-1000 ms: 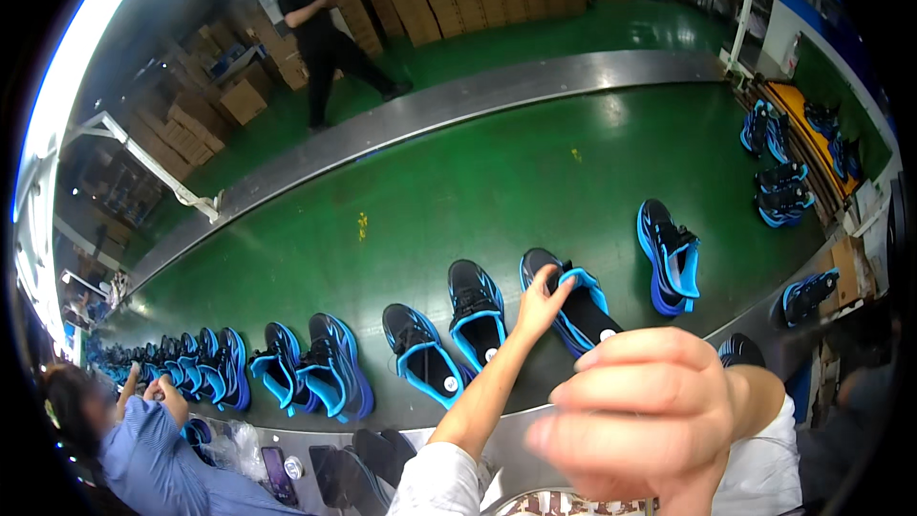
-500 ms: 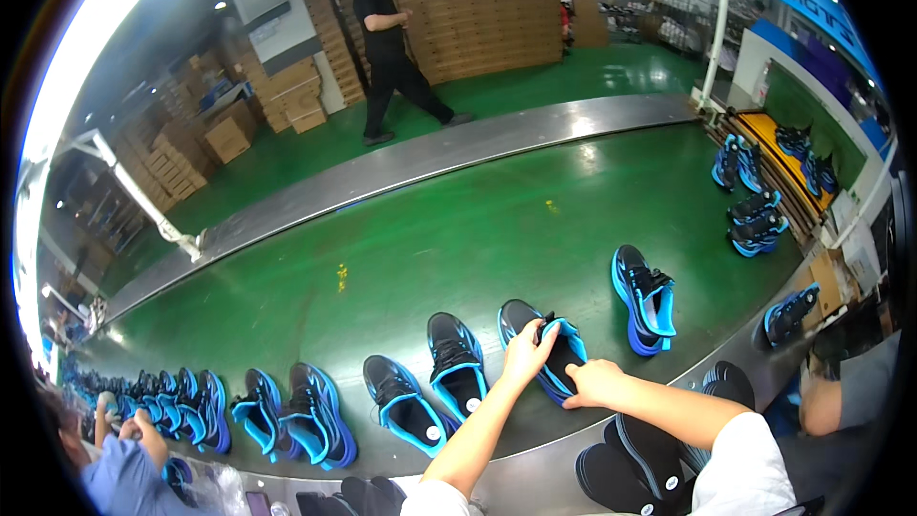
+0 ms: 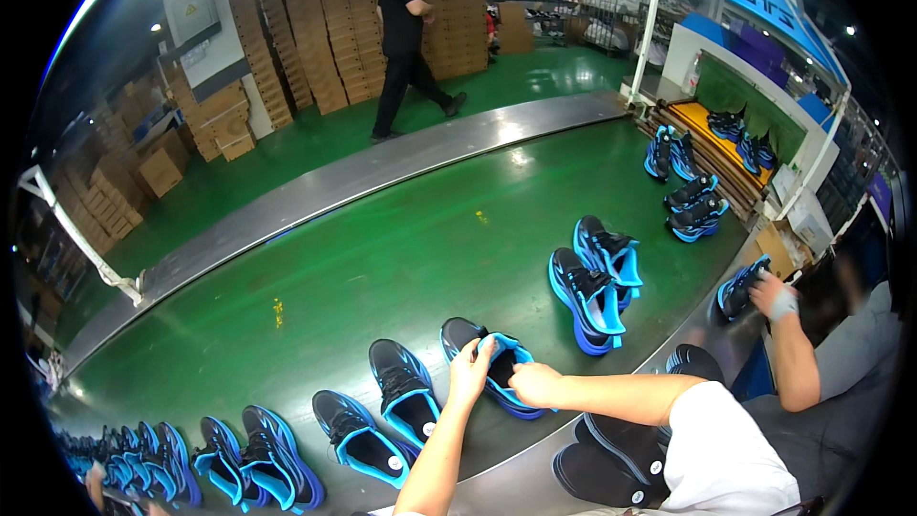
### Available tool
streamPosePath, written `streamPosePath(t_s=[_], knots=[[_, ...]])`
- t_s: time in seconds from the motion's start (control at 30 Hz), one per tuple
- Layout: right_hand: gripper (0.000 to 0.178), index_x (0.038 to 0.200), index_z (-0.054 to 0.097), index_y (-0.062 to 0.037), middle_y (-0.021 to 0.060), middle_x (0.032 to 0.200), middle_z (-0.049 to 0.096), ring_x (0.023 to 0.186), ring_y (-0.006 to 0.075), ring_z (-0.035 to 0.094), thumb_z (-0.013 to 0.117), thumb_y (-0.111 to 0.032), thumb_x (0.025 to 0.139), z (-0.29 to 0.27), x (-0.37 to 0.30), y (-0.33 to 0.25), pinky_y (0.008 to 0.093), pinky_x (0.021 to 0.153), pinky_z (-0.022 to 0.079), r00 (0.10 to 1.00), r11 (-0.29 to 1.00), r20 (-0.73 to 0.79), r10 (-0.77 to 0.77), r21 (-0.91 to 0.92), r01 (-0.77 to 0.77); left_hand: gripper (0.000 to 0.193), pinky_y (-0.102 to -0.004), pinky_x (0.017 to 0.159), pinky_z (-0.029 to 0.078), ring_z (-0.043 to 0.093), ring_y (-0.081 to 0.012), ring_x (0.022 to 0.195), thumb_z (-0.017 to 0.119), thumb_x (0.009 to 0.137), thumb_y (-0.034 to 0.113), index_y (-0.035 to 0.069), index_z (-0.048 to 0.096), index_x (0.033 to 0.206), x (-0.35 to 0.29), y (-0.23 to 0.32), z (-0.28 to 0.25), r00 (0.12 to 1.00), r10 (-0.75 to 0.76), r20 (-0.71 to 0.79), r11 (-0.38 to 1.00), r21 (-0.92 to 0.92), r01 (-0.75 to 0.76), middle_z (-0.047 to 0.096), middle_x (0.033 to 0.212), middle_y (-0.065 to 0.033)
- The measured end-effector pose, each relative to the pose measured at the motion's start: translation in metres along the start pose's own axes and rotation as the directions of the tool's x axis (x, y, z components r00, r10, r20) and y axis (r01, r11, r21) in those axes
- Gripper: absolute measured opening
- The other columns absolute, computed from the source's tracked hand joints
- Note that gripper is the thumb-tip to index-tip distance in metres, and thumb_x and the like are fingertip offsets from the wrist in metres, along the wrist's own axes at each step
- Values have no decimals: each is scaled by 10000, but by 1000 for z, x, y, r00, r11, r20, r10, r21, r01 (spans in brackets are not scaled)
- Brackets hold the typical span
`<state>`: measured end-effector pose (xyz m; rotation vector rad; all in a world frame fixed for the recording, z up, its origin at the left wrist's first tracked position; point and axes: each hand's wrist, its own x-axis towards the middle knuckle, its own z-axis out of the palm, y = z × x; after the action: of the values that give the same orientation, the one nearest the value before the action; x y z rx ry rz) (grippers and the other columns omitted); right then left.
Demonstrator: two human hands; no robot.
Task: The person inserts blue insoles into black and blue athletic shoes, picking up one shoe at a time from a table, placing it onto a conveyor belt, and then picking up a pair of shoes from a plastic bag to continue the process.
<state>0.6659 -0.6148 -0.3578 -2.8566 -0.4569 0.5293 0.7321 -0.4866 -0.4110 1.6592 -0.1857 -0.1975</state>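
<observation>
A black sneaker with a bright blue lining and sole (image 3: 521, 405) stands on the green belt in front of me. My left hand (image 3: 470, 373) is closed on its tongue and collar. At the opening's heel side, my right hand (image 3: 538, 387) has its fingers curled over the collar, their tips partly hidden inside. Left of it stand two matching sneakers, one close by (image 3: 403, 377) and one farther left (image 3: 355, 425), each showing a pale round mark inside. A stack of black insoles (image 3: 602, 463) lies under my right forearm.
Two sneakers (image 3: 585, 301) stand together to the right. More pairs (image 3: 695, 205) are near the belt's far right end, others in a row (image 3: 272, 459) at left. A co-worker's hand (image 3: 776, 296) touches a sneaker at right. A person (image 3: 401, 33) walks beyond the metal edge (image 3: 382, 169).
My view has swung right. A second sneaker now stands beside the single one on the right. My right fingers have moved farther into the shoe opening. A co-worker's hand has reached a sneaker at right.
</observation>
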Motion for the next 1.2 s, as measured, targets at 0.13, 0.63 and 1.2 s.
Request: streamPosePath(t_s=[0.13, 0.63, 1.2], knots=[[210, 789, 640, 27, 201, 910, 570, 844, 308, 589, 487, -98, 719, 32, 20, 13, 395, 723, 487, 990, 999, -141, -3, -43, -3, 398, -237, 711, 419, 526, -105, 773, 535, 858, 330, -47, 589, 973, -5, 25, 7, 999, -22, 37, 997, -78, 25, 613, 829, -62], [297, 926, 667, -100, 136, 1109, 515, 1022, 267, 480, 441, -259, 819, 38, 32, 20, 350, 840, 386, 917, 875, 399, 2, -445, 191, 407, -229, 718, 403, 507, -80, 781, 508, 868, 361, -30, 597, 936, 6, 1, -5, 970, -206, 131, 970, -102, 220, 599, 827, -26], [554, 891, 635, 28, 183, 985, 592, 1066, 249, 484, 281, -391, 817, -17, 4, 15, 412, 1044, 107, 746, 987, 661, -78, -54, 151, 325, -382, 537, 441, 554, -295, 612, 683, 681, 287, 66, 475, 797, 9, 32, -11, 815, 407, 412, 337, 762, -553, 496, 719, -90]])
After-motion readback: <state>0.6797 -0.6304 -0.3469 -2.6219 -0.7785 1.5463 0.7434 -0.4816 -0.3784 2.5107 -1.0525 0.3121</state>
